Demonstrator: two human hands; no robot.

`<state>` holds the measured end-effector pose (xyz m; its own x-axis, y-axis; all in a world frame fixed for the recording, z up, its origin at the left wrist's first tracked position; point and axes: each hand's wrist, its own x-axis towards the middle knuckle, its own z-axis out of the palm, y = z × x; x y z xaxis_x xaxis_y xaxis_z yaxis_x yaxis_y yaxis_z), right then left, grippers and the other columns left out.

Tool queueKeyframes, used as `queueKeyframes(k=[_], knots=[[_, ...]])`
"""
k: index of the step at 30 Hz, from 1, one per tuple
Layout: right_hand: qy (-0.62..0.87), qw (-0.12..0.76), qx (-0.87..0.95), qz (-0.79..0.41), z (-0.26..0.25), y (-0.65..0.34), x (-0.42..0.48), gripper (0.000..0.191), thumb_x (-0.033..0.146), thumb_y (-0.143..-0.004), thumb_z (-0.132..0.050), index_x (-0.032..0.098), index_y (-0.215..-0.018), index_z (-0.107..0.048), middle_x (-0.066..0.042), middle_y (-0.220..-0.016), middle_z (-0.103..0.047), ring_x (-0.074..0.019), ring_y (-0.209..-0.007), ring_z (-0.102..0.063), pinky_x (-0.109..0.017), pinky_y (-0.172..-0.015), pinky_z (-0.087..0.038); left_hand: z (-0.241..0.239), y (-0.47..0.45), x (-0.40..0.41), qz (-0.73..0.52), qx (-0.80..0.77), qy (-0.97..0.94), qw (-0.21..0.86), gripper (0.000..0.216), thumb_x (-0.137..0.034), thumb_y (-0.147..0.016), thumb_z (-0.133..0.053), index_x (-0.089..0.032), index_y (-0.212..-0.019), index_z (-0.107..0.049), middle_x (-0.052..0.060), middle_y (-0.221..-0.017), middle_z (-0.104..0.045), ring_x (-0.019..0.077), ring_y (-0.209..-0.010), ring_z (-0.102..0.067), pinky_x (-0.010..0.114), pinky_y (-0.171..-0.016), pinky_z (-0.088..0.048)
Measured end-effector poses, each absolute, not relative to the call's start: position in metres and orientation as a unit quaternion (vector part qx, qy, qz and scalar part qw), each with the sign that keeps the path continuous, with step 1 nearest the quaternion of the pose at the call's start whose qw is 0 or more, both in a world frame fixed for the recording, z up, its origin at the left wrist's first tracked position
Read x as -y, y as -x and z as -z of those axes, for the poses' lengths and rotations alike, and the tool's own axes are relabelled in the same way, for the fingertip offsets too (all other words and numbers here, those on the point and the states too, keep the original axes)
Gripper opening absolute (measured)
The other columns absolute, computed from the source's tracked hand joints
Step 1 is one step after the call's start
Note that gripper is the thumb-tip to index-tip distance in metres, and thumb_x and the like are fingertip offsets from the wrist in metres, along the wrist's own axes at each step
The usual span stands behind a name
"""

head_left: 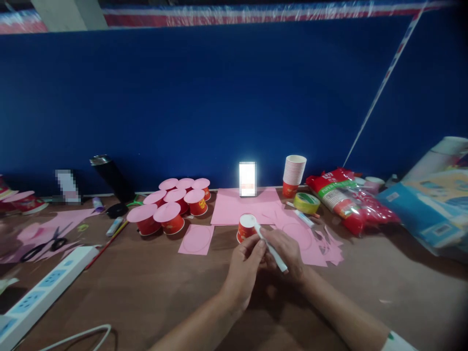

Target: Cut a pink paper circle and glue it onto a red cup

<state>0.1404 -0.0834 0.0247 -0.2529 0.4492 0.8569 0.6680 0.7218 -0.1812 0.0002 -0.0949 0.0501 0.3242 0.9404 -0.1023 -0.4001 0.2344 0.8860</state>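
A red paper cup (pixel 245 228) stands upside down on the table, its white base facing up. My left hand (pixel 244 265) has its fingers closed at the near side of this cup, hiding its lower front. A slim white pen-shaped tube (pixel 275 254) lies slanted in the closed fingers of my right hand (pixel 287 251), its upper end touching or just over the cup's base. The two hands are close together, and their fingertips partly overlap. Behind the cup lie pink paper sheets (pixel 228 207), and to its left is a pink square with a drawn circle (pixel 196 240).
Several upturned red cups topped with pink discs (pixel 175 197) stand left. At the back are a lit phone (pixel 247 179) and stacked cups (pixel 294 170). Yellow tape (pixel 306 204), a glue stick (pixel 304 218) and a red bag (pixel 343 200) sit right; scissors (pixel 54 241) and a power strip (pixel 44 287) left.
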Motion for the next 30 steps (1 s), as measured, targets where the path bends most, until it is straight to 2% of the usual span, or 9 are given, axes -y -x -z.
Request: queueKeyframes(k=[3,6,10,13,18,22,26,30], knots=[[0.424,0.530,0.730,0.083,-0.033,-0.146,0.075,0.040,0.016,-0.088,-0.046,0.021,-0.128,-0.046,-0.008,-0.091,-0.065,-0.0203,-0.081,-0.063,-0.036,-0.073,-0.053,-0.045,0.007,0.085,-0.524,-0.410,-0.483,0.570,0.040,-0.037,-0.081,-0.062,-0.021,-0.117,-0.058,0.006,-0.100,-0.064,0.0151,-0.087,-0.061,0.028,-0.080,-0.049],[0.491,0.525,0.695,0.031,-0.036,-0.149,0.062,0.031,0.018,-0.091,-0.045,0.021,-0.121,-0.050,-0.009,-0.099,-0.066,-0.0214,-0.091,-0.065,-0.037,-0.079,-0.054,-0.031,0.014,0.069,-0.556,-0.491,-0.524,0.420,0.056,-0.031,-0.072,-0.069,-0.019,-0.122,-0.048,0.010,-0.112,-0.058,0.0199,-0.099,-0.058,0.035,-0.085,-0.048],[0.531,0.491,0.690,-0.017,-0.025,-0.146,0.050,0.024,0.023,-0.093,-0.043,0.021,-0.116,-0.053,-0.009,-0.108,-0.067,-0.0224,-0.097,-0.066,-0.033,-0.072,-0.057,-0.009,0.015,0.046,-0.503,-0.531,-0.593,0.336,0.059,-0.025,-0.063,-0.074,-0.018,-0.115,-0.047,0.011,-0.119,-0.053,0.0244,-0.113,-0.052,0.041,-0.096,-0.042],[0.527,0.483,0.698,-0.038,-0.014,-0.142,0.049,0.024,0.025,-0.094,-0.043,0.021,-0.116,-0.052,-0.009,-0.111,-0.066,-0.0219,-0.099,-0.065,-0.029,-0.070,-0.057,0.000,0.014,0.033,-0.478,-0.540,-0.601,0.344,0.060,-0.024,-0.059,-0.076,-0.018,-0.111,-0.047,0.010,-0.112,-0.056,0.0238,-0.107,-0.056,0.041,-0.093,-0.043],[0.515,0.487,0.704,-0.053,-0.008,-0.139,0.054,0.025,0.024,-0.094,-0.043,0.021,-0.117,-0.053,-0.009,-0.106,-0.068,-0.0207,-0.088,-0.068,-0.028,-0.063,-0.057,0.005,0.012,0.023,-0.503,-0.521,-0.548,0.418,0.051,-0.024,-0.057,-0.079,-0.018,-0.101,-0.053,0.009,-0.103,-0.060,0.0222,-0.088,-0.061,0.040,-0.085,-0.044],[0.496,0.510,0.701,-0.046,-0.013,-0.138,0.055,0.027,0.023,-0.094,-0.042,0.019,-0.119,-0.053,-0.012,-0.114,-0.064,-0.0229,-0.104,-0.063,-0.036,-0.081,-0.056,-0.003,0.009,0.021,-0.536,-0.466,-0.521,0.473,0.048,-0.024,-0.058,-0.080,-0.019,-0.099,-0.056,0.008,-0.100,-0.062,0.0209,-0.087,-0.061,0.037,-0.085,-0.044],[0.492,0.560,0.664,-0.066,-0.016,-0.138,0.056,0.027,0.024,-0.095,-0.041,0.019,-0.119,-0.053,-0.012,-0.118,-0.061,-0.0223,-0.111,-0.058,-0.040,-0.094,-0.049,-0.020,0.006,0.019,-0.579,-0.385,-0.461,0.552,0.047,-0.027,-0.062,-0.079,-0.018,-0.102,-0.056,0.007,-0.102,-0.064,0.0179,-0.092,-0.062,0.030,-0.085,-0.045],[0.503,0.586,0.630,-0.081,-0.014,-0.138,0.056,0.027,0.025,-0.096,-0.042,0.020,-0.120,-0.052,-0.011,-0.119,-0.060,-0.0219,-0.113,-0.057,-0.040,-0.096,-0.047,-0.025,0.002,0.015,-0.573,-0.336,-0.351,0.659,0.045,-0.034,-0.069,-0.075,-0.020,-0.105,-0.053,0.001,-0.088,-0.067,0.0116,-0.072,-0.062,0.024,-0.069,-0.046]])
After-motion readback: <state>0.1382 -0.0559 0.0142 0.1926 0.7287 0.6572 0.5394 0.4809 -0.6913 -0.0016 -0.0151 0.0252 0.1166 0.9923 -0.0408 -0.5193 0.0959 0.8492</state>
